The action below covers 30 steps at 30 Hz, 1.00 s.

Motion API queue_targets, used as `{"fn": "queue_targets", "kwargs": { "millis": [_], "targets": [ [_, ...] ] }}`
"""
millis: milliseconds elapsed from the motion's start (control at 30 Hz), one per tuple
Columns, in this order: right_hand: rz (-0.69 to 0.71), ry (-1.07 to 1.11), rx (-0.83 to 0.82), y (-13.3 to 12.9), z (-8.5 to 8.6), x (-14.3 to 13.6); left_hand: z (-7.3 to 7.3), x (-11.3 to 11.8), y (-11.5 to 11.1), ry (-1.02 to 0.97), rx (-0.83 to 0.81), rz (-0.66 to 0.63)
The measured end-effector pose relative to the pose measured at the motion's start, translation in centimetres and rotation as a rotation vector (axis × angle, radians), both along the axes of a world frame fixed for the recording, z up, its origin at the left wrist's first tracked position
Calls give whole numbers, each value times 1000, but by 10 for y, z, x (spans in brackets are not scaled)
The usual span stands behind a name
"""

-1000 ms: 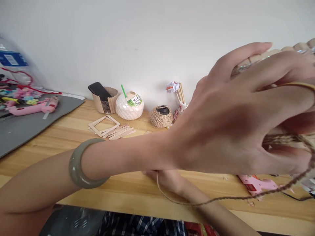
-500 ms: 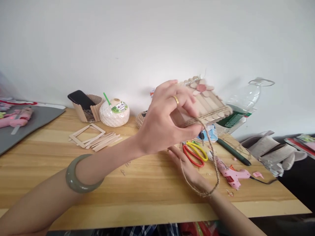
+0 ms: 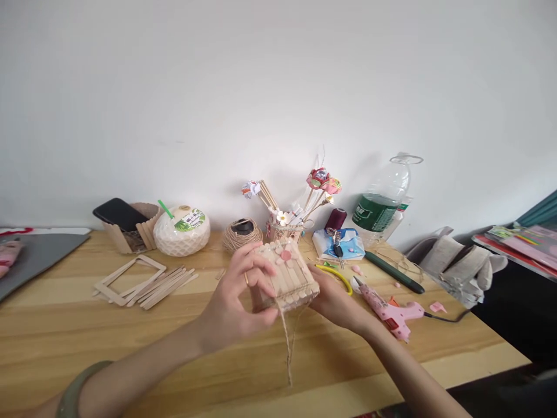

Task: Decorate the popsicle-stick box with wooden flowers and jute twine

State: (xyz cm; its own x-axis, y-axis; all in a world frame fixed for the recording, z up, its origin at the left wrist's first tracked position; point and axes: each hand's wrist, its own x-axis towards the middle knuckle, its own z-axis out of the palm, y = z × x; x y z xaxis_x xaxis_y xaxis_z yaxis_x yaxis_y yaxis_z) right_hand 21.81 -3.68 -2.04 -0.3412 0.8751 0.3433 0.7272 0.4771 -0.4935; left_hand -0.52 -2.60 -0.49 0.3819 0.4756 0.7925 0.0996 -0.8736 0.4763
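Currently I watch the left hand [image 3: 235, 296] grip the craft-stick box [image 3: 290, 278] above the table [image 3: 187, 363]; the right hand's [image 3: 337, 301] fingers are partly hidden, their grip unclear. The stick basket [image 3: 114, 237] holds a phone [image 3: 119, 215], the pot [image 3: 285, 234] paper flowers [image 3: 321, 179]. The coconut's [image 3: 179, 238] label [image 3: 190, 220] is illegible.

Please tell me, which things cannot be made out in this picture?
Fingertips of the right hand: head view, behind the stick box.
Rest of the yellow handle: head view, behind that hand.
Pink object on the mat: head view, cut by left edge.
Small print on the bottle label: head view, too small.
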Motion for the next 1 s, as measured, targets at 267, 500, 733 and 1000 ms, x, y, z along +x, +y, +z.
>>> {"fn": "queue_targets", "kwargs": {
  "millis": [267,500,733,1000],
  "targets": [
    [-372,-328,340,-53,23,6,-31,-6,-16,194,-130,-120],
    [-182,-91,405,-90,14,-30,-42,-9,-20,250,-221,-98],
    [45,-152,-14,-96,30,-23,-46,-9,-24,244,-297,-46],
    [324,-211,-241,-107,37,23,-55,-13,-13,293,-315,-80]
  ]
}}
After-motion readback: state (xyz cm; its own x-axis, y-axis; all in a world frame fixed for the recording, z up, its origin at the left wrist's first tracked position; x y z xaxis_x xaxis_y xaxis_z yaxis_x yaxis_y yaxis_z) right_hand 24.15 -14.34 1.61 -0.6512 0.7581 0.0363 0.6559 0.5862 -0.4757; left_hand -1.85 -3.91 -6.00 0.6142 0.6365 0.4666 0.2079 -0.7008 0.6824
